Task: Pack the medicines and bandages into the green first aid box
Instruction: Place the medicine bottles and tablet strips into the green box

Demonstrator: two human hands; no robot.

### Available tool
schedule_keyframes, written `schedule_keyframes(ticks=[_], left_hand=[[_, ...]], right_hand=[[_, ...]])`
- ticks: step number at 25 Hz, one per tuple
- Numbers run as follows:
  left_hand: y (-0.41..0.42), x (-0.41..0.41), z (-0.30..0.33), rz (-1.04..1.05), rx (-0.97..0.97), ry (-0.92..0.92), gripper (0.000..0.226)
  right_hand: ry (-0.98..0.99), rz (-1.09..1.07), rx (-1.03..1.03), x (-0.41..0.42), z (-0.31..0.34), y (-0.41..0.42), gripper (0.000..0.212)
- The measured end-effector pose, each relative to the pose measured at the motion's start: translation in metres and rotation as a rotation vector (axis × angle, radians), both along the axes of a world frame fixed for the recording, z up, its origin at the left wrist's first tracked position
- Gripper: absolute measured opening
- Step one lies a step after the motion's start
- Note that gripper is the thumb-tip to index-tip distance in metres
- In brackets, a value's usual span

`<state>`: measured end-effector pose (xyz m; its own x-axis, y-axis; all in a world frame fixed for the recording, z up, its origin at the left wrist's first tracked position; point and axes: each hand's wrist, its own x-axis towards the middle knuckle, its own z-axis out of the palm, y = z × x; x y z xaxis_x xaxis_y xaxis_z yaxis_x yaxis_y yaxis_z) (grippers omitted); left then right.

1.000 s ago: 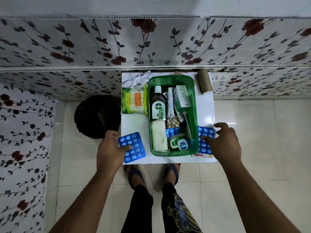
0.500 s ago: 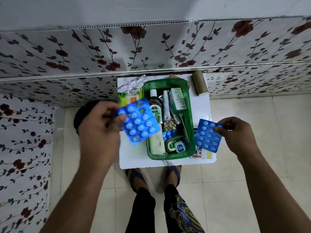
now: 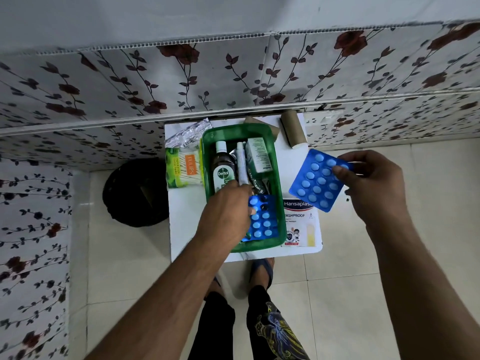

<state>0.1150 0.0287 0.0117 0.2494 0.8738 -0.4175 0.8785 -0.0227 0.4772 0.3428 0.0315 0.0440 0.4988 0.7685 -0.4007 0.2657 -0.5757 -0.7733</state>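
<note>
The green first aid box (image 3: 277, 178) stands on a small white table (image 3: 187, 219). Inside it lie a Dettol bottle (image 3: 222, 170), a white tube (image 3: 241, 165) and a small carton (image 3: 257, 155). My left hand (image 3: 225, 216) is down in the near end of the box, resting on a blue blister pack (image 3: 262, 219) and covering its left side. My right hand (image 3: 374, 188) holds a second blue blister pack (image 3: 317, 181) in the air to the right of the box. A Hansaplast plaster pack (image 3: 298, 224) lies on the table beside the box.
A pack of cotton swabs (image 3: 183, 171) and a foil strip (image 3: 187, 133) lie left of the box. A brown bandage roll (image 3: 293, 131) lies at the back right. A black round bin (image 3: 137, 192) stands on the tiled floor to the left. The flowered wall is close behind.
My left hand has brought its blister pack down from above the table into the box. My right hand has lifted its pack higher, uncovering the plaster pack.
</note>
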Motion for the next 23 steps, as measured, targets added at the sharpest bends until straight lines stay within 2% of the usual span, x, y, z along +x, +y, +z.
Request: schedule_keyframes(ticks=[3,5,6,8,10,12,16,23], left_hand=[[-0.002,-0.001,-0.003,-0.167,0.046,0.145,0.034],[-0.002,-0.001,0.008,-0.218,0.118,0.133,0.038],[0.002,-0.005,0.016,-0.175,0.153,0.068,0.043],[0.011,-0.023,0.034,0.042,0.234,-0.073,0.046],[0.017,-0.054,0.04,0.297,0.343,-0.157,0.034],[0.016,-0.079,0.033,0.442,0.354,-0.198,0.026],[0.005,-0.102,0.005,0.486,0.217,-0.204,0.022],[-0.008,-0.103,-0.007,0.465,0.186,-0.189,0.02]], right_hand=[[0.048,0.067,0.033,-0.016,0.007,0.004,0.022],[0.036,0.112,0.058,-0.026,0.01,0.007,0.023],[0.032,0.133,0.075,-0.031,0.012,0.01,0.023],[0.028,0.199,0.069,-0.044,0.014,0.015,0.021],[-0.002,0.379,-0.039,-0.066,0.01,0.018,0.016],[-0.071,0.572,-0.138,-0.09,0.0,0.014,0.013],[-0.252,0.761,-0.192,-0.114,-0.028,0.001,0.018],[-0.56,0.915,-0.164,-0.127,-0.035,-0.009,0.029]])
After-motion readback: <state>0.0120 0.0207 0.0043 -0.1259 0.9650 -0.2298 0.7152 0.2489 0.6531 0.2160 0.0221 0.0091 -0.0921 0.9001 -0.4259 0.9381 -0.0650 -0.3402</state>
